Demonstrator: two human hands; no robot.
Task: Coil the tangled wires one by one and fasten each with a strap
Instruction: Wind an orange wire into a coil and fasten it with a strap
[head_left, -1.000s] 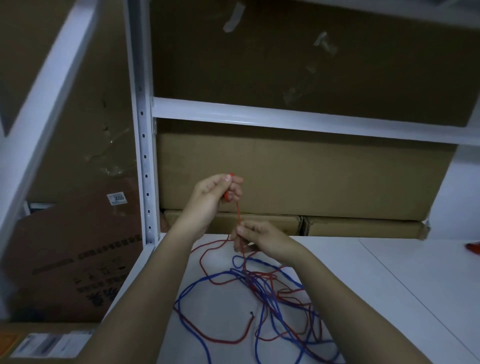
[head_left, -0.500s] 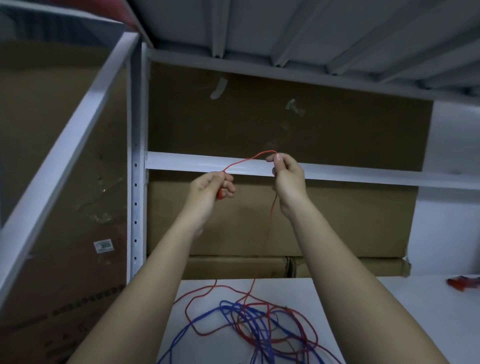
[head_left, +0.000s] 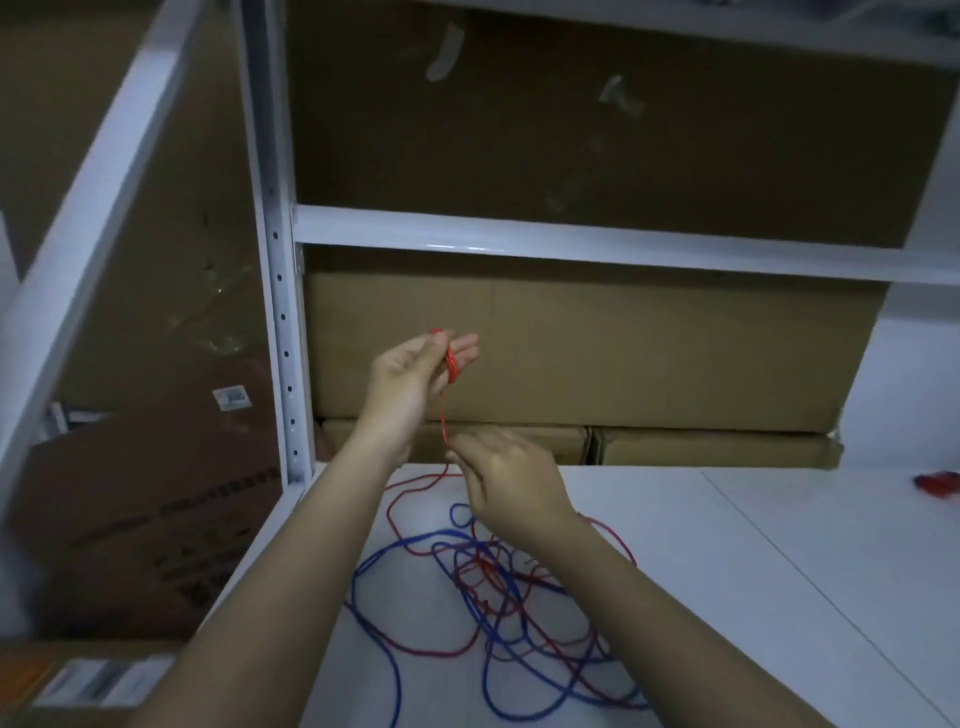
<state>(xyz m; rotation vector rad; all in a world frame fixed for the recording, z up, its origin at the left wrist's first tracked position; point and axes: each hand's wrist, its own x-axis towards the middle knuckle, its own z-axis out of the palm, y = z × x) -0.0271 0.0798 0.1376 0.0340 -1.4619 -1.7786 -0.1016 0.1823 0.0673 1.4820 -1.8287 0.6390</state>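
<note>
A tangle of red and blue wires (head_left: 498, 597) lies on the white shelf surface (head_left: 727, 597). My left hand (head_left: 415, 376) is raised above it and holds a small coil of red wire (head_left: 451, 364) between thumb and fingers. One red strand (head_left: 444, 426) drops from that coil to my right hand (head_left: 504, 480), which pinches it just above the pile. Below my right hand the strand runs into the tangle. A blue wire (head_left: 374, 639) loops out to the left of the pile.
Cardboard boxes (head_left: 597, 353) fill the back of the shelf, under a white crossbeam (head_left: 571, 241). A white perforated upright (head_left: 280, 312) stands at the left. A small red object (head_left: 937, 483) lies at the far right edge of the shelf.
My right hand has come down from beside the crossbeam to just above the pile, sliding along the red strand. The left hand's coil has gained wire. The view has tilted downward.
</note>
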